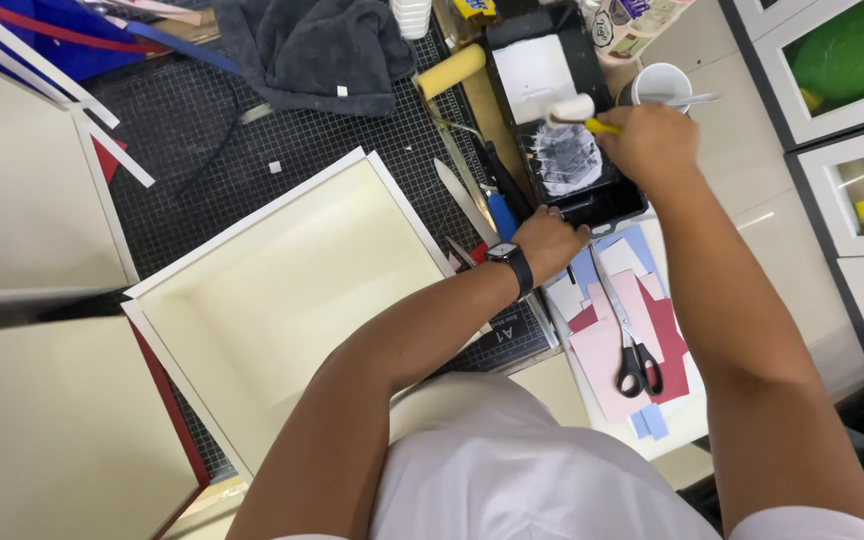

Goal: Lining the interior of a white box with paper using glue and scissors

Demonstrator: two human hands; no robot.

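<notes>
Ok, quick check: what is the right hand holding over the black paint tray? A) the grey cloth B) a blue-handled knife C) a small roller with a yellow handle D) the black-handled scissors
C: the right hand grips a small roller by its yellow handle, over the black paint tray; the scissors lie untouched on the coloured paper.
</notes>
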